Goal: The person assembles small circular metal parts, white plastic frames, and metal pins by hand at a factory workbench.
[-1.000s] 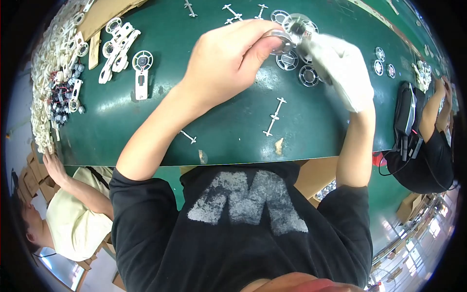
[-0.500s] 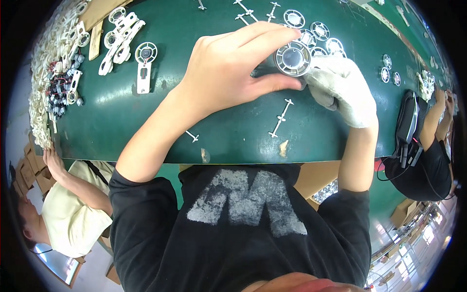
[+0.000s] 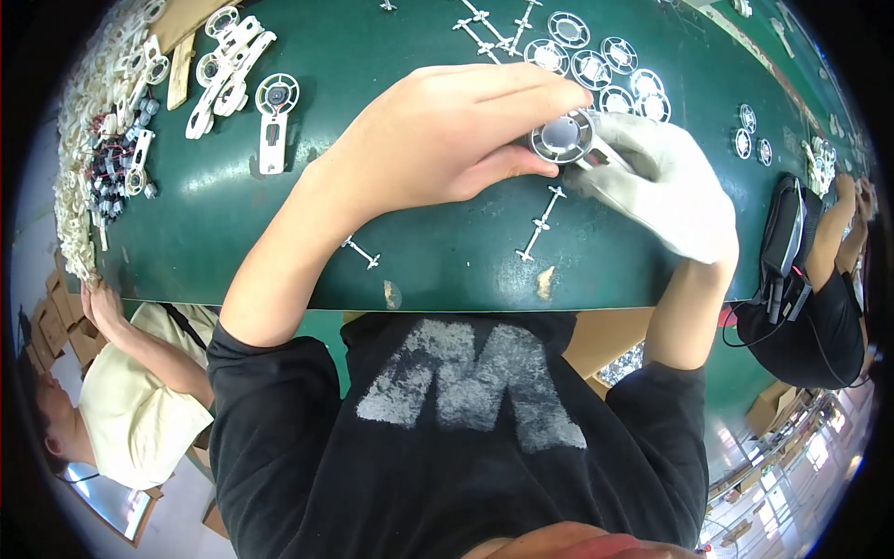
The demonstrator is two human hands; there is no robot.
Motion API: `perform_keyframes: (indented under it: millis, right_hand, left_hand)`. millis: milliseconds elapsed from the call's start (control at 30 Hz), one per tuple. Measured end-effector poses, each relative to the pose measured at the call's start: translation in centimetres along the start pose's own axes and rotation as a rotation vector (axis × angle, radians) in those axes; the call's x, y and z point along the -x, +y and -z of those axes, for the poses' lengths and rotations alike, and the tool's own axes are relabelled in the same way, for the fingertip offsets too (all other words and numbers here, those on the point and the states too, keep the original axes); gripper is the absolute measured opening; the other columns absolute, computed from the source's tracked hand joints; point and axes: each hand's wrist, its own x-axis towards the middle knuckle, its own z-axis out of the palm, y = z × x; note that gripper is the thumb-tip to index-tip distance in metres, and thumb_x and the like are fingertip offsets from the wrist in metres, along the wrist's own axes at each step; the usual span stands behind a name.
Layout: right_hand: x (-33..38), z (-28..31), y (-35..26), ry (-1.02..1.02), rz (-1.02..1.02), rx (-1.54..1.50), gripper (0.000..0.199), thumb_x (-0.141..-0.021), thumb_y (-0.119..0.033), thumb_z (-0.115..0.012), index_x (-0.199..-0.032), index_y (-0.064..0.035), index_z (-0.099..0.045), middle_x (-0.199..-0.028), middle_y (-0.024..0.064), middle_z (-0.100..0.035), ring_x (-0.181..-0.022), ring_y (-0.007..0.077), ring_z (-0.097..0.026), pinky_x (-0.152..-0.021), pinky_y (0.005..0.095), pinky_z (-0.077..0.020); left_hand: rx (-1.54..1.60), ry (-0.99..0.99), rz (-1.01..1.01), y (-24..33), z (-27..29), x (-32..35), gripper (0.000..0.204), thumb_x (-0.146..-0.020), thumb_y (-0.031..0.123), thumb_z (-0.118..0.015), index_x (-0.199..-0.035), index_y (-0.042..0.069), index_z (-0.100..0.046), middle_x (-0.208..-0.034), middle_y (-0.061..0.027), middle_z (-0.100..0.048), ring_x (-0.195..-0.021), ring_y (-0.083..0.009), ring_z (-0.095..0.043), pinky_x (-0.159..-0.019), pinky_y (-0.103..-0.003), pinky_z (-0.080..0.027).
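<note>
Between my two hands is a white part with a round spoked ring head and shiny centre disc (image 3: 562,137), and a short pale handle. My bare left hand (image 3: 438,140) pinches the head's rim between thumb and fingers. My right hand (image 3: 675,186), in a white glove, is closed round the handle; its fingertips are partly hidden. Just beyond the hands lie several loose round spoked rings (image 3: 591,70). A thin white moulded stick with small crosspieces (image 3: 540,224) lies on the green table below the held part.
At left are a white handled part (image 3: 273,142), a stack of similar parts (image 3: 223,84), dark wired pieces (image 3: 110,168) and a heap of white parts (image 3: 76,186). A black bag (image 3: 780,233) sits at the right edge. People sit on both sides.
My hands and the held part have come slightly nearer to me. The right hand has turned, so the pale handle now shows beside the ring head.
</note>
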Motion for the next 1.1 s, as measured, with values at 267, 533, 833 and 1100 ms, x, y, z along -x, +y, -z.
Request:
perform_keyframes:
  millis: [267, 533, 833, 1100]
  right_hand:
    - [-0.2, -1.9, -0.9, -0.035, -0.085, -0.113, 0.033, -0.094, -0.037, -0.069, -0.112, -0.0102, -0.071, -0.087, 0.0092, -0.073, -0.080, 0.0249, -0.070, -0.072, 0.0362, -0.0541]
    - [-0.3, -3.7, -0.4, 0.171, 0.072, 0.147, 0.027, -0.096, -0.033, -0.064, -0.120, -0.0233, -0.070, -0.088, 0.0104, -0.071, -0.078, 0.0305, -0.071, -0.071, 0.0395, -0.0559]
    - [-0.6, -3.1, -2.3, 0.174, -0.162, 0.034, 0.037, -0.098, -0.039, -0.065, -0.118, -0.0086, -0.069, -0.094, 0.0162, -0.072, -0.087, 0.0320, -0.071, -0.077, 0.0395, -0.0544]
    - [0.3, -4.5, 0.3, 0.399, 0.074, 0.089, 0.032, -0.100, -0.028, -0.066, -0.123, -0.0062, -0.065, -0.093, 0.0192, -0.071, -0.082, 0.0379, -0.071, -0.073, 0.0409, -0.0552]
  left_hand:
    - [0.130, 0.029, -0.038, 0.1, -0.6, -0.4, 0.060, -0.080, 0.010, -0.083, -0.136, 0.000, -0.062, -0.135, -0.0143, -0.068, -0.113, -0.0299, -0.069, -0.099, -0.039, -0.053]
    - [0.887, 0.107, 0.359, -0.3, -2.7, 0.3, 0.042, -0.093, 0.011, -0.075, -0.129, -0.007, -0.065, -0.131, -0.0198, -0.068, -0.124, -0.0284, -0.064, -0.108, -0.041, -0.051]
    - [0.528, 0.070, 0.361, -1.4, 0.2, -2.0, 0.027, -0.085, 0.022, -0.083, -0.111, 0.013, -0.081, -0.100, -0.0008, -0.065, -0.087, -0.0099, -0.060, -0.076, -0.024, -0.049]
    - [1.149, 0.222, 0.396, 0.1, -3.0, -1.8, 0.024, -0.087, 0.010, -0.082, -0.111, 0.004, -0.078, -0.118, -0.0123, -0.073, -0.112, -0.0183, -0.064, -0.098, -0.031, -0.052]
